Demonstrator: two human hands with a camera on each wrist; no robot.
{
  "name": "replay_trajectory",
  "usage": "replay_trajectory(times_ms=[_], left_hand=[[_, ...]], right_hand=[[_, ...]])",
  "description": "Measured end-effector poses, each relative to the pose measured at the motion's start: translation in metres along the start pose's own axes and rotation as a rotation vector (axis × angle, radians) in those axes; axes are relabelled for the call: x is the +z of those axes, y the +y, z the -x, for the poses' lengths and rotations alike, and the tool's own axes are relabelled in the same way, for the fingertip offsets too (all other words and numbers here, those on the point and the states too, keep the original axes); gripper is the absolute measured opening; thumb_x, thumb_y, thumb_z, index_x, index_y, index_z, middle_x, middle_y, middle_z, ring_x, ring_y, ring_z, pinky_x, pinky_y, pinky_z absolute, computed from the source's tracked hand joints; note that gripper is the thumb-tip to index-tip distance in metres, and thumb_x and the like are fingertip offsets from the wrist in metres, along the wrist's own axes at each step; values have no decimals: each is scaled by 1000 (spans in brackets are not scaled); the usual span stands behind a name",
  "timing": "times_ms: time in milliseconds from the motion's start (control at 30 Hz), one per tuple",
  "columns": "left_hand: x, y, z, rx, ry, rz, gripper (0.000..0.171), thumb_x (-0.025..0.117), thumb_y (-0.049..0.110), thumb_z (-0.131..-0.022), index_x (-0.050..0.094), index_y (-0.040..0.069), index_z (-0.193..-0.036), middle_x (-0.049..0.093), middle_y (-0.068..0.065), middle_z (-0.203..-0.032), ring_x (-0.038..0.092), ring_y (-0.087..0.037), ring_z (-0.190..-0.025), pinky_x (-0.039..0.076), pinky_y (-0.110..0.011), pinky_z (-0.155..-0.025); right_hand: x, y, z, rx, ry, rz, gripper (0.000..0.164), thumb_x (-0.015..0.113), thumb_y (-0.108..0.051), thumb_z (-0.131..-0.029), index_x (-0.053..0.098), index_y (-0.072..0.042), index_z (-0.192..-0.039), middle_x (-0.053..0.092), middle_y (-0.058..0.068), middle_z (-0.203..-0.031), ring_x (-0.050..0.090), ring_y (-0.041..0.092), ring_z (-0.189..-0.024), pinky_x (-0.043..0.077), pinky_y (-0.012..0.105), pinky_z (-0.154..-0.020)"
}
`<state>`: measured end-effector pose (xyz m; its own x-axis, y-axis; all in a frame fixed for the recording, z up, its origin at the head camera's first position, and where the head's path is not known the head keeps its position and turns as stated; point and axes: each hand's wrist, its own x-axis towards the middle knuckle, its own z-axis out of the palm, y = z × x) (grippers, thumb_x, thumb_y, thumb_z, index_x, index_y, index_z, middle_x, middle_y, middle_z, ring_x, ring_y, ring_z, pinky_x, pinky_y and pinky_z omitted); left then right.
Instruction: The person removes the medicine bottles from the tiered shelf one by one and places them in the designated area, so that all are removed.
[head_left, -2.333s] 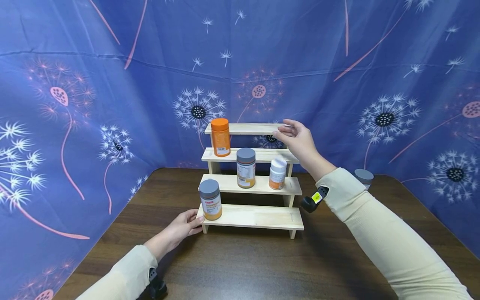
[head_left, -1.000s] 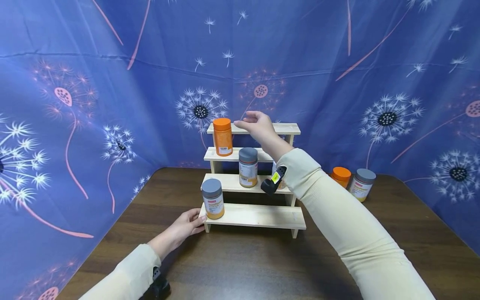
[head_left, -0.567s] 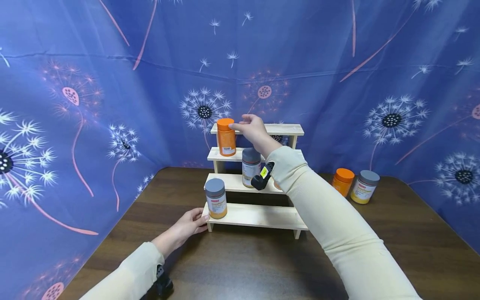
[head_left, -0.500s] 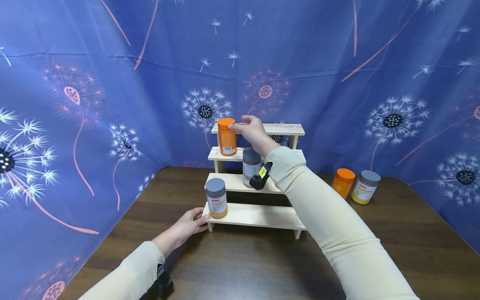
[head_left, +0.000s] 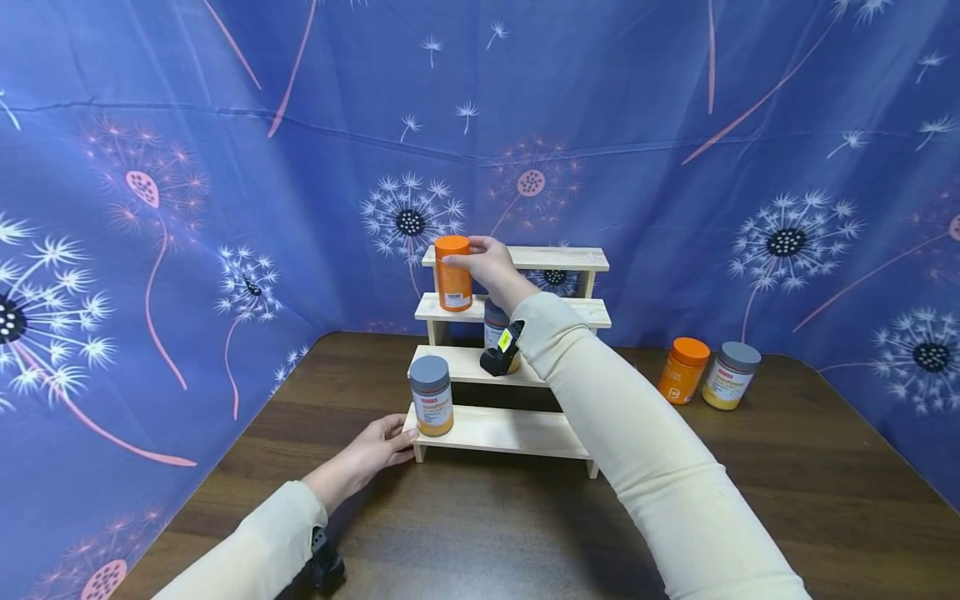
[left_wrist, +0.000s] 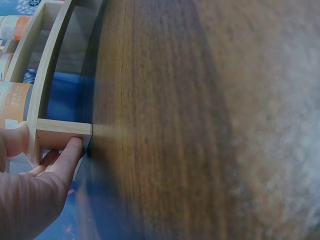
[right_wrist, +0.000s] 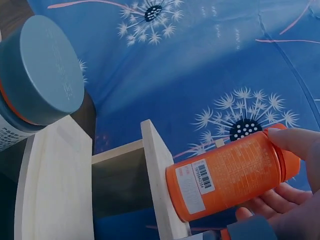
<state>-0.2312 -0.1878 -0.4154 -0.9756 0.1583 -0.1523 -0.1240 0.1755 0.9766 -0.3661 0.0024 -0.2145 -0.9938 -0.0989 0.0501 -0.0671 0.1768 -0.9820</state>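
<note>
My left hand [head_left: 378, 443] grips the left end of the lowest board of a stepped wooden rack [head_left: 517, 429], thumb on top and fingers against the leg [left_wrist: 65, 131]. On the rack's second board from the top stands an upright orange bottle [head_left: 454, 287] with an orange lid. My right hand [head_left: 491, 267] holds that bottle round its lid and neck; the thumb lies across its front in the right wrist view. A grey-lidded jar [head_left: 432, 400] stands at the left of the lowest board. Another grey-lidded jar [head_left: 493, 321], partly behind the right wrist, stands two boards higher than the table.
On the table [head_left: 480, 517], right of the rack, an orange-lidded bottle [head_left: 683, 371] and a grey-lidded jar [head_left: 731, 377] stand side by side. A blue dandelion-print cloth [head_left: 637, 183] hangs close behind the rack. My right forearm crosses the rack's right half.
My right hand has moved left from the top board's right end and taken hold of the orange bottle. My forearm now hides the small white-lidded bottle. The left hand keeps its grip.
</note>
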Motion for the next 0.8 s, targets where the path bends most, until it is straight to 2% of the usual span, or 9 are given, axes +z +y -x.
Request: replay_trajectory(times_ms=[233, 467, 733, 800], left_hand=[[-2, 0, 0, -5, -13, 1, 43, 45, 6, -102, 35, -14, -139, 53, -29, -131, 59, -24, -111, 52, -43, -101], [0, 1, -1, -1, -21, 6, 43, 45, 6, -102, 34, -15, -139, 51, -31, -132, 59, -26, -113, 51, -45, -101], [-3, 1, 3, 53, -56, 12, 52, 52, 14, -100, 33, -18, -136, 52, -33, -129, 61, -21, -108, 54, -40, -98], [-3, 2, 4, 43, -49, 18, 50, 51, 12, -101, 33, -18, -137, 51, -32, -130, 60, -21, -109, 53, -41, -99]], right_hand=[[2, 0, 0, -21, -44, 79, 61, 71, -19, -89, 45, -12, -143, 54, 8, -138, 52, 24, -126, 43, 40, -111], [1, -1, 3, -24, -42, 140, 59, 68, -23, -92, 43, -11, -144, 53, 7, -140, 52, 24, -126, 42, 40, -112], [-3, -9, 10, -22, -46, 178, 58, 66, -23, -93, 43, -10, -144, 54, 7, -139, 51, 23, -127, 41, 39, -113], [-4, -12, 12, -37, -49, 187, 57, 66, -22, -93, 44, -9, -144, 54, 8, -139, 52, 24, -126, 41, 39, -113]])
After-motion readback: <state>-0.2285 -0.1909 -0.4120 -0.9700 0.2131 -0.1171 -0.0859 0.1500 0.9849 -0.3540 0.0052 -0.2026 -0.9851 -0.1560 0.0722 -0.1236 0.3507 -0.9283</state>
